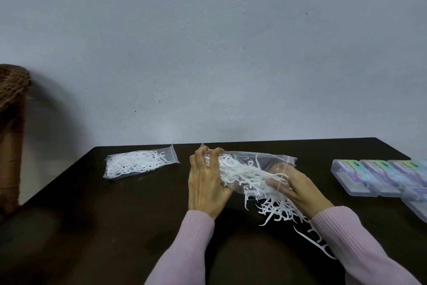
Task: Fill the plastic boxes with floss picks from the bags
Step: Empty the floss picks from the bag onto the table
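A clear plastic bag [261, 160] of white floss picks lies tilted at the middle of the dark table [115, 227]. My left hand [205, 183] grips its left end. My right hand [298, 190] holds its right side, fingers partly under the plastic. White floss picks [277, 210] spill from the bag's lower mouth into a loose pile in front of my right hand. A second bag [138, 163] of picks lies closed at the far left. Several clear plastic boxes [379, 176] with coloured labels sit in a row at the right.
A woven brown basket [11, 83] on a stand is at the left, beyond the table's edge. A pale grey wall rises right behind the table's far edge. One stray pick [316, 242] lies near my right sleeve.
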The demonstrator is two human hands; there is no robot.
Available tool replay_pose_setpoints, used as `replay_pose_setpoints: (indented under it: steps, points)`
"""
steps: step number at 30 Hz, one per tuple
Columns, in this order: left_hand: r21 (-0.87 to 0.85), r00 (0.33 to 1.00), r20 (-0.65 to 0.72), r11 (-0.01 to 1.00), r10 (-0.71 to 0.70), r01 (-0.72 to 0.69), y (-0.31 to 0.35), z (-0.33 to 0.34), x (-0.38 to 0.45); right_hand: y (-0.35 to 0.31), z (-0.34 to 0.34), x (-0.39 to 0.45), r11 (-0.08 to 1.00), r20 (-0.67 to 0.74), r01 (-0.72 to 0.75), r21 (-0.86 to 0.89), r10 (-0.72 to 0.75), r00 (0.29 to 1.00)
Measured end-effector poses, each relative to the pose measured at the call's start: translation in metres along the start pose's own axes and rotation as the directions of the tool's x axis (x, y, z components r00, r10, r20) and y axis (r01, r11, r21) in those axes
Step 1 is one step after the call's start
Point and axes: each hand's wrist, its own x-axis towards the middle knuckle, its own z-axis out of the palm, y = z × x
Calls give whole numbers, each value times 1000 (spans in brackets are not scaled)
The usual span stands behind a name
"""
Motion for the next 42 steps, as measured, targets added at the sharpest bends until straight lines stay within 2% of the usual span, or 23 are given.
replay_pose_setpoints:
  steps: [3,8,17,22,26,34,42]
  points:
    - [-3,999,20,999,-51,51,-4,-1,0,5,-1,0,1000,-33,21,10,-21,999]
    - [-36,983,48,983,-177,179,-8,-4,1,11,-5,2,999,-67,-29,17,30,997]
    - [-104,916,17,910,-401,401,-19,-3,3,15,-12,-1,983,-103,-137,122,149,983]
    - [-143,871,-8,863,-491,485,-19,-5,4,16,-10,-1,975,-36,-199,95,203,979]
    - [-127,847,-3,841,-531,527,-20,-7,4,19,-10,0,969,5,-245,-21,246,969]
    - [-112,794,-24,791,-608,602,-25,-9,5,17,-9,1,937,45,-324,-133,332,942]
    - [-135,794,-20,789,-607,600,-21,-11,7,19,-13,1,955,77,-258,-144,271,959]
